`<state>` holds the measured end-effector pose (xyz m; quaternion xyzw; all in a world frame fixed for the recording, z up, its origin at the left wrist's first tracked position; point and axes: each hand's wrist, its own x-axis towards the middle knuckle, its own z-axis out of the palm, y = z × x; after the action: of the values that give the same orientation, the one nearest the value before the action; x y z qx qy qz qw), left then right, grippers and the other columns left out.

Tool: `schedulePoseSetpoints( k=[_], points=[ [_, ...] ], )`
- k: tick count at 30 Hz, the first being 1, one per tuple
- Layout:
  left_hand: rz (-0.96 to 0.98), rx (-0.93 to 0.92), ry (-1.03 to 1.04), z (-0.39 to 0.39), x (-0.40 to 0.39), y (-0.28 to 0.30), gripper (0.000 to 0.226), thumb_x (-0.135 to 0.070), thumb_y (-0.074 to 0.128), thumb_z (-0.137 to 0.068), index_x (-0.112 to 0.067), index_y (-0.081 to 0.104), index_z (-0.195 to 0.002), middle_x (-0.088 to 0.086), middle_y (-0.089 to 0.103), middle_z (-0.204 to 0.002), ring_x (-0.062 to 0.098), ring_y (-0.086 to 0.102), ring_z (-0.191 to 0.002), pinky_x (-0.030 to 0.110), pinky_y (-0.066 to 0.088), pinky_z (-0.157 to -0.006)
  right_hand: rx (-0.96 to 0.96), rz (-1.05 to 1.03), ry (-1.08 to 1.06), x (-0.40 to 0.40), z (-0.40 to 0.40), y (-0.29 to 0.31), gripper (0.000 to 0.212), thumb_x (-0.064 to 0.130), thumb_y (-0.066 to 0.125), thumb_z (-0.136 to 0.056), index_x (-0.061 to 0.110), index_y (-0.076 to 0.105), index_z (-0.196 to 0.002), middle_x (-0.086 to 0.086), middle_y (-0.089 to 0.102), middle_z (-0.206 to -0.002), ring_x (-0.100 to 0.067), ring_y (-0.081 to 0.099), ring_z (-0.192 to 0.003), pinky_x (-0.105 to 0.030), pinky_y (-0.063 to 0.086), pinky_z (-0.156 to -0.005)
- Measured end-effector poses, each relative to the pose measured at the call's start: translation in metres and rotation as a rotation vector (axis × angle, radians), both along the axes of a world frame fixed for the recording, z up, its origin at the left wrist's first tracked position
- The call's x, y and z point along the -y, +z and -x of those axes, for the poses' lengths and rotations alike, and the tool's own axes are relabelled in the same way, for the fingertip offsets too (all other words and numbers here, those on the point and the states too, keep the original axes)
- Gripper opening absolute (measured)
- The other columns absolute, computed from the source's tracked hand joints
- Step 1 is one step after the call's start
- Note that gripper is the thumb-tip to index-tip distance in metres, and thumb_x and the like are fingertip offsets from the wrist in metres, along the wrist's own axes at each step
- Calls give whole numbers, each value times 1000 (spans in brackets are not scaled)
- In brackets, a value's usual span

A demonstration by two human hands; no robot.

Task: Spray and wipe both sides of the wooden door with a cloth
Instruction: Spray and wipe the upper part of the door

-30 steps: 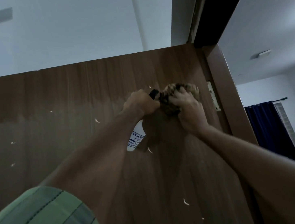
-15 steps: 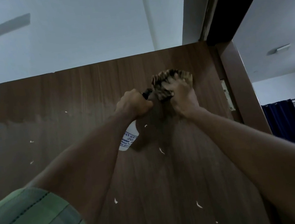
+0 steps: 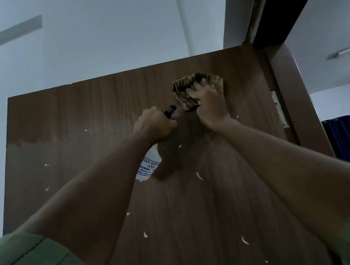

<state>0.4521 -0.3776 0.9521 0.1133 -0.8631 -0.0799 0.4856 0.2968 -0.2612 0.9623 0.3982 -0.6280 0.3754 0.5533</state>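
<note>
The dark brown wooden door (image 3: 99,111) fills the middle of the view, its top edge visible, with small white flecks scattered on its face. My right hand (image 3: 210,107) presses a bunched brown patterned cloth (image 3: 188,87) against the door near its upper right corner. My left hand (image 3: 154,125) grips a white spray bottle (image 3: 149,165) with a black nozzle; the nozzle points toward the cloth and the bottle's body hangs below my fist.
The door frame (image 3: 295,102) and a metal hinge (image 3: 278,108) stand just right of the cloth. Beyond the frame is another room with a dark blue curtain (image 3: 345,137). White wall and ceiling lie above the door.
My right hand has slid the cloth upward and to the right on the door. The left hand with the bottle stays below it, now a little apart from the cloth. The view has tilted up.
</note>
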Motion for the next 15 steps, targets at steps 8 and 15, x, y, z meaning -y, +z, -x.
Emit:
schedulePoseSetpoints(
  k=[8,15],
  points=[
    [3,1,71,-6,8,-8,31,-42,70,-94,-13,65,-86,5,67,-80,19,63,-64,30,46,-55,-109,-140,8,-3,-2,-95,50,3,45,-94,20,63,-137,-6,51,-154,-28,37,-149,-52,38,-119],
    [33,20,51,5,-9,-14,37,-46,65,-95,-9,67,-96,8,68,-85,25,68,-73,33,49,-60,68,-86,38,-51,7,-49,69,-13,45,-89,27,60,-143,2,45,-160,-16,29,-153,-42,31,-123]
  ],
)
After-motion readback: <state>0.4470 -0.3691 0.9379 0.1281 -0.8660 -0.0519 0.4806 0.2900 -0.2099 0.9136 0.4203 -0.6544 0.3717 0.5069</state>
